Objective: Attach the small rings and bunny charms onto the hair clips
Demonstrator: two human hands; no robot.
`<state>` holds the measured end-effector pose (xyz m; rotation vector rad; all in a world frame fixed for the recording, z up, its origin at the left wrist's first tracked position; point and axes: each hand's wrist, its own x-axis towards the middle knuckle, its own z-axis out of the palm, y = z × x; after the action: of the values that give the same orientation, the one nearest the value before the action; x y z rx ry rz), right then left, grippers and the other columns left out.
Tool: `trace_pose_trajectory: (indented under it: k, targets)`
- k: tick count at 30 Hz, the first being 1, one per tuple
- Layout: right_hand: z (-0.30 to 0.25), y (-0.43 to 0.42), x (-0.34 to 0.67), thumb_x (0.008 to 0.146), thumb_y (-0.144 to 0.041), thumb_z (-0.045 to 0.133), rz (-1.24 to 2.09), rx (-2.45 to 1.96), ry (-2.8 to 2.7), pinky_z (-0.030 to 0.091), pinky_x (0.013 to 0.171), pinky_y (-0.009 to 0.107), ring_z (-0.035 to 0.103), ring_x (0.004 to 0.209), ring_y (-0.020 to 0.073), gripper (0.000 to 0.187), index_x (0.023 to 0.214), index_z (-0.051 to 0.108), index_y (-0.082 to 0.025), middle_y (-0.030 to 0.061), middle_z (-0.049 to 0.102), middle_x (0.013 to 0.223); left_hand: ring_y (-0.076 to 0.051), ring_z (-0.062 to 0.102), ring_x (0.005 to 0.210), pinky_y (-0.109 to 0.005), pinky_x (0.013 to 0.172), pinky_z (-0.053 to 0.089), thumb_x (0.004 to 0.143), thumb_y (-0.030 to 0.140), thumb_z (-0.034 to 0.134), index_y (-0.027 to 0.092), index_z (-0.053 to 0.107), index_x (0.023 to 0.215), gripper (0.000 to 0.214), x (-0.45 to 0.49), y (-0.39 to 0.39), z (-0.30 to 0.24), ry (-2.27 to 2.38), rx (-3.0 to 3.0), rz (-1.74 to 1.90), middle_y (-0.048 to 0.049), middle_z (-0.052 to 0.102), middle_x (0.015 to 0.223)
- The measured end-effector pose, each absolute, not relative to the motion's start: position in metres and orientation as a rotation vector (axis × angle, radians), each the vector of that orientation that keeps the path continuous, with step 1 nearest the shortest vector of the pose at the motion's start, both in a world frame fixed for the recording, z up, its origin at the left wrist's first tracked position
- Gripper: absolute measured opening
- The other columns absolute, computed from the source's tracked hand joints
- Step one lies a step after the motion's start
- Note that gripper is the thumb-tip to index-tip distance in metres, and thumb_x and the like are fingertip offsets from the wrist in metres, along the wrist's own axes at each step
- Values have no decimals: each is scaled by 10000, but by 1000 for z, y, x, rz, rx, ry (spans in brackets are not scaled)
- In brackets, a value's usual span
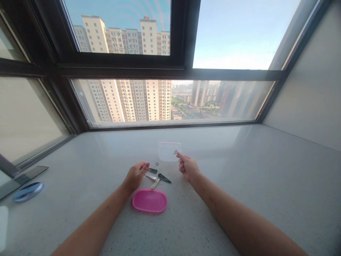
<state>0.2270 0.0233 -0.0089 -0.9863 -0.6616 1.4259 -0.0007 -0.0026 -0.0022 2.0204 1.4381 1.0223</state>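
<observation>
Near the middle of the white sill, my left hand (136,175) is closed, and its fingers hide whatever they may hold. Beside it lie a black snap hair clip (152,170), a second black hair clip (165,179), a white hair clip (151,176) and a cream hair clip (155,183). My right hand (188,167) pinches a small brownish-white piece, too small to name, over a clear zip bag (166,152). A small dark hair tie (157,164) rests between the hands. Closer to me is a pink oval tray (149,210).
A blue round object (28,192) lies at the left beside a dark flat panel (23,181). A white object's edge (3,227) shows at the far left. Dark window frames (173,74) bound the sill at the back, and a pale wall (311,81) stands at the right.
</observation>
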Motion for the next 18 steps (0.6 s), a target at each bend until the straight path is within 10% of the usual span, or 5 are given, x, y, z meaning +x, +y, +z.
trace_pose_trajectory:
  k: [18]
  targets:
    - [-15, -5, 204, 623, -282, 671, 627, -1061, -2151, 384, 565, 227, 451, 548, 75, 261, 872, 671, -206, 36, 571, 848, -179, 530, 812, -301, 757, 425, 718, 171, 487, 184, 657, 925, 268, -5, -1, -2, 1440, 2330, 931, -51, 545, 850]
